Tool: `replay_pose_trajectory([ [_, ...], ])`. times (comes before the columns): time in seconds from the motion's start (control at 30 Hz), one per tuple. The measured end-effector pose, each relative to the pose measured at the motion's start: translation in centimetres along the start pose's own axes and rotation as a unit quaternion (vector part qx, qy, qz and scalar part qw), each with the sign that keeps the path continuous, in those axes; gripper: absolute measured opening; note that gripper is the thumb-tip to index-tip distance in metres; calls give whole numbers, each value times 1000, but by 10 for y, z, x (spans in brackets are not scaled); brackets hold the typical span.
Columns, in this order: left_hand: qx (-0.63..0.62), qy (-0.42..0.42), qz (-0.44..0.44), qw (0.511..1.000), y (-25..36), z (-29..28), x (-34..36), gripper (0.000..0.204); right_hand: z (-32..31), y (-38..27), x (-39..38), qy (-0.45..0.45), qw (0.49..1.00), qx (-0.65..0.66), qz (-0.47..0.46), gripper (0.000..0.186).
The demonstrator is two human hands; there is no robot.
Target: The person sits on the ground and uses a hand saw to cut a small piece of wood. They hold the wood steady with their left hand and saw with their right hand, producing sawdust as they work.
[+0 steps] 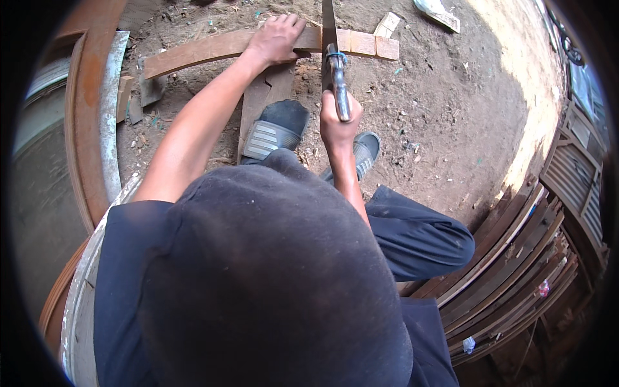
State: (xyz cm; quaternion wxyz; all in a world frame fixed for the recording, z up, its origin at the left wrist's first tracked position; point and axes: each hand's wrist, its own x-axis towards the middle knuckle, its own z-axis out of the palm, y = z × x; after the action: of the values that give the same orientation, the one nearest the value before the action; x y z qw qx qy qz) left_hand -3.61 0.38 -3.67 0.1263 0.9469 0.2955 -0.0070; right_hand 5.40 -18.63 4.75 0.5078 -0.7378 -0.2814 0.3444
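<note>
Atop the board (200, 55), the left hand (277, 40) clasps it; the right (338, 122) clenches the saw (337, 80); firm bracing should steady strokes.

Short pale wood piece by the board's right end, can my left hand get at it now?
Probably not easily: the left hand holds the wooden board, and the saw in the right hand stands between that hand and the short pale wood piece.
</note>
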Motion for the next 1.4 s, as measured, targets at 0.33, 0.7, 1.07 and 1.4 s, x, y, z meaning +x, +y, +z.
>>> replay_pose_trajectory([
  [0.33, 25, 10, 7, 1000, -1, 1, 2, 69, -12, 12, -43, 14, 995, -93, -43, 12],
  [0.7, 16, -8, 51, 999, -3, -6, 4, 63, -24, 11, -64, 4, 998, -61, 25, 14],
  [1.07, 8, 18, 17, 1000, 1, 1, 5, 67, -13, 6, -51, 23, 999, -18, 19, 18],
  [1.4, 11, 25, 13, 1000, 1, 4, 3, 66, 4, -5, 0, 24, 999, -10, 18, 22],
])
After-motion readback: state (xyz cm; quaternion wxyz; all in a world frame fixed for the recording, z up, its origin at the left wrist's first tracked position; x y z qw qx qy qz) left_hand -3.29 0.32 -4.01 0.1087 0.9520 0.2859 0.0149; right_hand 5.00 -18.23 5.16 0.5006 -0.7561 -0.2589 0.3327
